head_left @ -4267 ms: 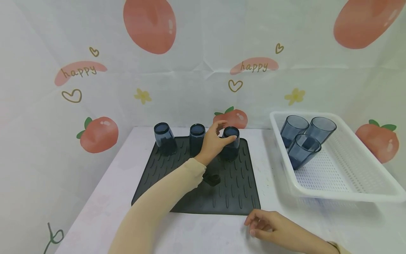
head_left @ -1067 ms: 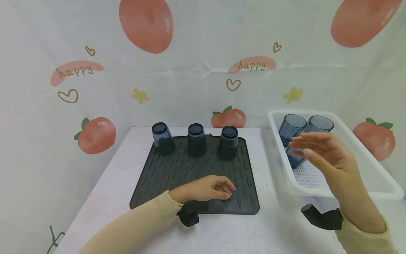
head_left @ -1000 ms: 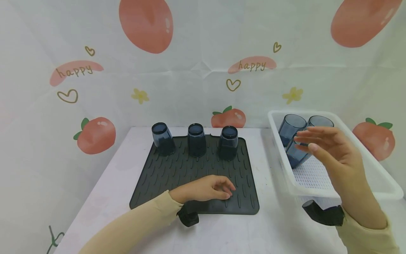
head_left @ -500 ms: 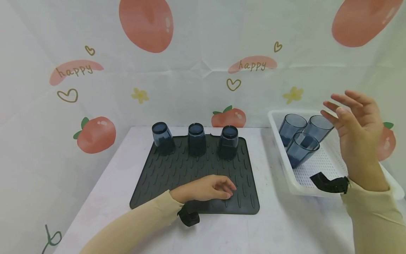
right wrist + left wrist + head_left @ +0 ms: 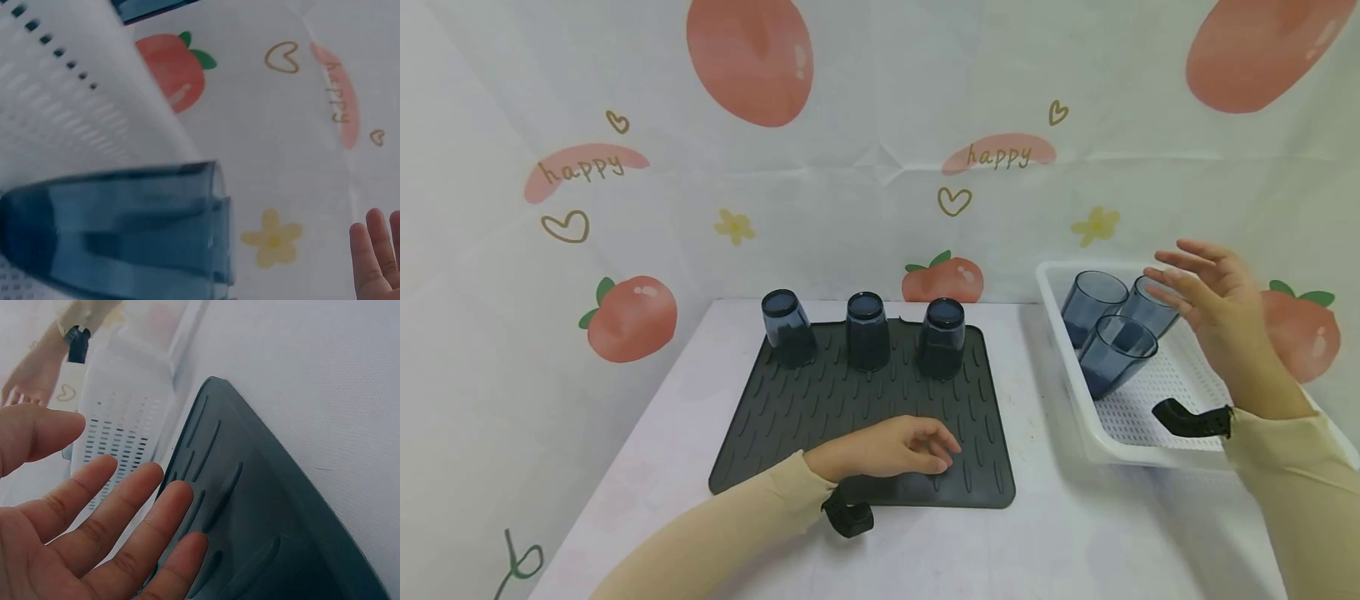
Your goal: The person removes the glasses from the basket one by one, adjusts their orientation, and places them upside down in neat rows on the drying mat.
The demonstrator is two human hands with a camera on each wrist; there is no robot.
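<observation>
My right hand (image 5: 1225, 317) hovers above the white basket (image 5: 1138, 454) with relaxed fingers, near the back right blue glass (image 5: 1150, 310), partly covering it in the head view. Two more blue glasses stand in the basket: one at back left (image 5: 1086, 312) and a tilted one in front (image 5: 1108, 367). In the right wrist view a glass (image 5: 131, 231) lies large across the lower left, apart from the fingertips (image 5: 375, 250). My left hand (image 5: 887, 447), fingers loosely bent and holding nothing, is over the front of the black drying mat (image 5: 790, 429).
Three dark blue glasses, a left one (image 5: 788, 329), a middle one (image 5: 867, 332) and a right one (image 5: 942, 337), stand upside down along the mat's back edge. A printed cloth (image 5: 850, 217) hangs behind the white table (image 5: 1000, 550).
My left hand has left the right glass on the mat and drawn back to its front. My right hand rose from the table to above the basket, lately dipping toward the back glass.
</observation>
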